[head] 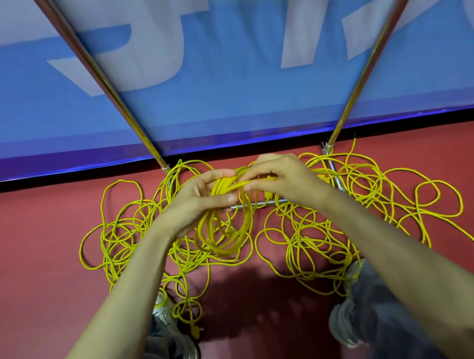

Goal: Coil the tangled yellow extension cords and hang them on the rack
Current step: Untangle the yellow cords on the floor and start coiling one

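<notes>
- Yellow extension cords (pixel 318 229) lie in loose, overlapping loops on the red floor (pixel 38 249), spread along its far edge where it meets the blue banner (pixel 224 96) and draped over the base bars of the rack (pixel 102 76).
- A partly formed coil (pixel 226 239) of several turns hangs from the left hand (pixel 198 204), above the middle of the tangle.
- Left hand: fingers and thumb curled round the gathered top of the coil.
- Right hand (pixel 283 179): thumb and fingers pinch one strand just beside the left hand's grasp, where the turns are gathered.
- What appears to be a plug (pixel 195 332) lies near the left shoe (pixel 163 307) at the floor's near edge, with strands running over both feet.
- Handling, as judged: the cord is light, limp and thin. It should bend freely but is likely to twist, snag on crossing loops and catch on the rack base or the shoes.
- Best hold, as judged: keep the coil clamped at its top and draw one free strand at a time close to that clamp. Pulling from the middle of the tangle would probably tighten it.
- Progress, as judged: early. Most of the cord is uncoiled and none can be seen hung on the rack.
</notes>
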Motion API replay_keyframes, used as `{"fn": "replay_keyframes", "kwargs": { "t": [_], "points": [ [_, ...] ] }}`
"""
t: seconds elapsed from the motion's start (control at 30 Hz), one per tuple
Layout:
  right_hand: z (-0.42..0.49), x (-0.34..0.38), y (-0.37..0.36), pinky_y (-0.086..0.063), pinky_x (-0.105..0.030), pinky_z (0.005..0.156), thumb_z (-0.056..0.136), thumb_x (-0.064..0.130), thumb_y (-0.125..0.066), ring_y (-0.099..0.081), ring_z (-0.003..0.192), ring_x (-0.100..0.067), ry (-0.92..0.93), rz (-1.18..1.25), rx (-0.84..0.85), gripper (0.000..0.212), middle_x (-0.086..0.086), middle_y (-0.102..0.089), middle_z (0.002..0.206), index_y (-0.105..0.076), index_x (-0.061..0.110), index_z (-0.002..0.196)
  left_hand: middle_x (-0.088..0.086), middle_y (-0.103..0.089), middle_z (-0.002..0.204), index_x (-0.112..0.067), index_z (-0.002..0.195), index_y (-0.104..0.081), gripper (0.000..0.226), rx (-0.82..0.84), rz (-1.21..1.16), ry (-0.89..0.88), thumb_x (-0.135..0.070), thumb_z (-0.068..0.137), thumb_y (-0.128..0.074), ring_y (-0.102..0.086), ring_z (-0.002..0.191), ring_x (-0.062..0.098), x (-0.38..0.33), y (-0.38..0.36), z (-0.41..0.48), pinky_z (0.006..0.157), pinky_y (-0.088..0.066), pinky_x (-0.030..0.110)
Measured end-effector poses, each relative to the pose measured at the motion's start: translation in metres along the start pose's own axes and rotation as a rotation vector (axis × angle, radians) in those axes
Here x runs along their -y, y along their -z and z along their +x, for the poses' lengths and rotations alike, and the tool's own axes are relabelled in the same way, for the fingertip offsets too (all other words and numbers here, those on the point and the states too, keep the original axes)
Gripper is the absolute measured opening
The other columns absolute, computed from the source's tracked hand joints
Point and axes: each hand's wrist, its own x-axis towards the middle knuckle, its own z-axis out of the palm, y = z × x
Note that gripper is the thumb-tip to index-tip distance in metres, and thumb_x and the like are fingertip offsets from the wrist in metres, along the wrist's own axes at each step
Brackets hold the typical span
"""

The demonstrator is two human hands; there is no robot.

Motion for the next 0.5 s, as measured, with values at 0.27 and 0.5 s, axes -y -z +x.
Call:
{"fn": "replay_keyframes", "kwargs": {
  "t": [0.27, 0.5],
  "points": [
    [-0.009, -0.027, 0.001, -0.046, -0.028, 0.073, 0.077, 0.025, -0.077, -0.057, 0.076, -0.014, -0.171, -0.134, 0.182, 0.031, 0.002, -0.062, 0.082, -0.050, 0.018, 0.091, -0.002, -0.068, 0.070, -0.010, 0.115, -0.056, 0.042, -0.022, -0.040, -0.023, -0.006, 0.074, -0.064, -0.055, 0.054, 0.006, -0.010, -0.006, -0.005, 0.049, -0.043, 0.015],
    [-0.014, -0.060, 0.011, -0.039, -0.021, 0.061, 0.091, 0.021, -0.061, -0.051, 0.066, -0.009, -0.397, 0.064, -0.081, 0.011, 0.004, -0.054, 0.069, -0.059, 0.018, 0.080, 0.007, -0.070, 0.084, -0.014, 0.105, -0.065, 0.061, -0.139, -0.093, -0.096, -0.028, 0.053, -0.093, -0.052, 0.050, 0.008, -0.016, 0.022, -0.008, 0.046, -0.043, 0.016]
  ]
}}
